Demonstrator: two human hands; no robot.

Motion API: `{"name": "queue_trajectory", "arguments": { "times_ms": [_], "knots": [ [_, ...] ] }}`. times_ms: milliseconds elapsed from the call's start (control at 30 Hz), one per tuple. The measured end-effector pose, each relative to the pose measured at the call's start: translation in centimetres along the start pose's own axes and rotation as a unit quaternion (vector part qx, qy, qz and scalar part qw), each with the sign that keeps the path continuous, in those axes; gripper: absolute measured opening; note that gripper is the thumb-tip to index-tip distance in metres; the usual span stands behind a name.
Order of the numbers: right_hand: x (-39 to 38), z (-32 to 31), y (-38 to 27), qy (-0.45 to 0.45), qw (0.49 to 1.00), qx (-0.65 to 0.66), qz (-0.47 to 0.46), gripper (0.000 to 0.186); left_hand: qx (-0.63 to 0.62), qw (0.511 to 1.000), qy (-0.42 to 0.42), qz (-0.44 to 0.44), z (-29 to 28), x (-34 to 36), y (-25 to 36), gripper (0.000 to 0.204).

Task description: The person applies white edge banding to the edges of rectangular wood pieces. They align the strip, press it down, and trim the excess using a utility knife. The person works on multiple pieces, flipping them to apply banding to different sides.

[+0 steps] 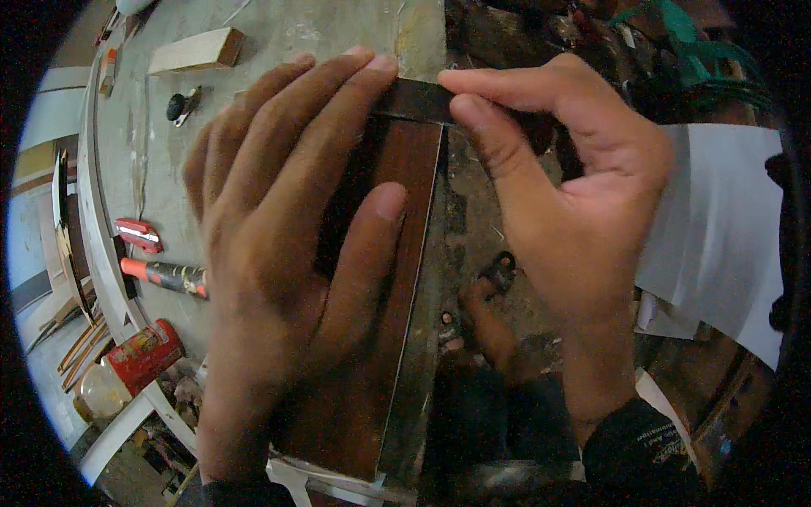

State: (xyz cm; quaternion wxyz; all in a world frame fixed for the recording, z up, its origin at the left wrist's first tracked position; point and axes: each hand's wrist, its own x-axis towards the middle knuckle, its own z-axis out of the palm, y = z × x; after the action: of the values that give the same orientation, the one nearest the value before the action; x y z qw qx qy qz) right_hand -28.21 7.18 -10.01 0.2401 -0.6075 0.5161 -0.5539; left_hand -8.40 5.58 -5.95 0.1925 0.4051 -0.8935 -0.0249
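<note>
A dark brown wood-grain board [414, 211] lies along the right edge of the work table [312, 34]. My left hand [279, 211] rests over it, fingers stretched toward the board's far end and thumb held apart. Its fingertips touch a thin dark strip [414, 100] that runs across that end. Out past the table's edge, my right hand [583, 169] pinches the strip's right end between thumb and forefinger. Part of the board and the strip's left end are hidden under my left hand.
Left of my hands are a pale wood block [198, 51], a black-knobbed clip [177, 107], a red utility knife [139, 235] and an orange-and-black handle [165, 275]. A red-labelled bottle [139, 359] lies nearer. A white sheet [718, 228] stands right; my feet show below.
</note>
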Motion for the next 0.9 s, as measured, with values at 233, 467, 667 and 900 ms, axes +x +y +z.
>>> {"name": "queue_trajectory", "arguments": {
  "times_ms": [233, 467, 667, 900],
  "knots": [
    [0.3, -0.5, -0.2, -0.004, 1.000, -0.025, 0.013, 0.006, -0.046, 0.997, -0.050, -0.031, -0.5, -0.7, 0.4, 0.067],
    [1.3, -1.3, -1.9, -0.068, 0.989, -0.109, 0.076, 0.011, -0.098, 0.984, -0.137, 0.062, -2.0, -0.7, -1.3, 0.118],
    [1.5, -1.1, -1.6, -0.065, 0.986, -0.147, 0.042, 0.014, -0.011, 0.996, -0.066, 0.063, -0.4, -2.0, -0.1, 0.092],
    [1.1, -0.8, -1.5, -0.070, 0.984, -0.156, 0.040, 0.012, 0.018, 0.998, -0.044, 0.042, 0.1, -2.8, 0.0, 0.085]
  ]
}}
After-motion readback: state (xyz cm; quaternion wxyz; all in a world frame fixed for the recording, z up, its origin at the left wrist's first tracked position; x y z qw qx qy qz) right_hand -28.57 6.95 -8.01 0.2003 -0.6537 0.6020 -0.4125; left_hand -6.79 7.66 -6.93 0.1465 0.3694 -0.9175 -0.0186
